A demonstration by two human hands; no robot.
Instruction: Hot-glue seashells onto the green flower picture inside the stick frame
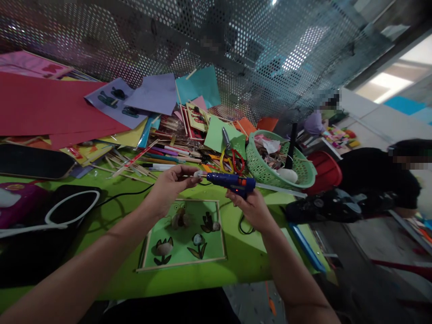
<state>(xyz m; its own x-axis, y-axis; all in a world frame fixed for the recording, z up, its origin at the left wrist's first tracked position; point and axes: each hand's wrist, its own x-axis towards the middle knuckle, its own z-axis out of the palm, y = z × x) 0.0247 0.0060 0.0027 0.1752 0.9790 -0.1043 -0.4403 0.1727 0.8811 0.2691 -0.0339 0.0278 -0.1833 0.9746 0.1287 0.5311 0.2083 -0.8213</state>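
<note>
My right hand (252, 208) grips a blue hot glue gun (224, 180), its nozzle pointing left and a glue stick (280, 189) jutting from the back. At the nozzle, my left hand (168, 186) pinches a small pale piece (198, 173) that looks like a pebble; its far side is hidden. Below both hands lies a green picture card (178, 256) edged with thin wooden sticks. It bears pebble flowers (164, 247) and a brown insect-like figure (180, 219), with the left wrist partly covering the upper left corner.
Scissors (232, 157), pens (168, 153) and coloured paper (151, 94) crowd the table's back. A green basket (253, 162) of scraps stands right. Left are a black case (43, 243) and a white cable (72, 222). A person in black (367, 180) is at the right.
</note>
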